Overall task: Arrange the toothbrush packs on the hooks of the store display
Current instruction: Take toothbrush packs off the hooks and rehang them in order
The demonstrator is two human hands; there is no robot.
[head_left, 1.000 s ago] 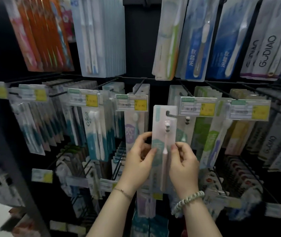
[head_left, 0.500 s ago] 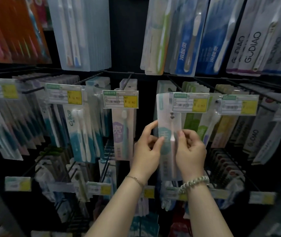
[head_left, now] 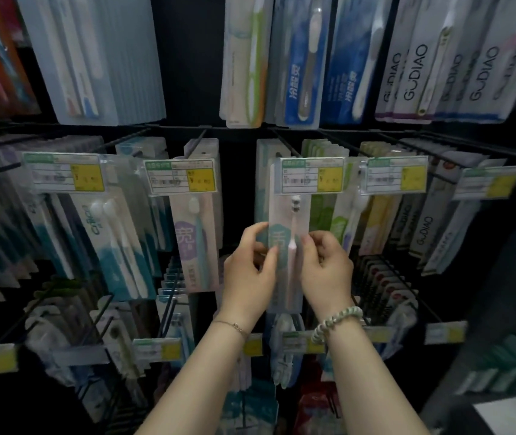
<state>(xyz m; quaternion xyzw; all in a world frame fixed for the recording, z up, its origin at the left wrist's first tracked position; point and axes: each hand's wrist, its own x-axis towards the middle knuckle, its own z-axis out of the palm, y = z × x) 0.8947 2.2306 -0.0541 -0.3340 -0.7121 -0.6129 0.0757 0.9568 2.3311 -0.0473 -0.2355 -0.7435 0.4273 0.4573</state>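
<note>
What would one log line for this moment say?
step: hanging pack | left hand: pinches toothbrush pack | right hand: pinches same pack | pack top: partly behind price tag

Your toothbrush pack (head_left: 282,215) stands upright below the middle price tag (head_left: 312,175), its top tucked behind that tag. Your left hand (head_left: 247,271) holds it below-left of the tag, your right hand (head_left: 325,271) below-right.

Toothbrush pack (head_left: 288,215): glossy clear plastic over card; hooks (head_left: 194,144): thin dark metal wire; price tags (head_left: 312,175): glossy plastic sleeves.
</note>
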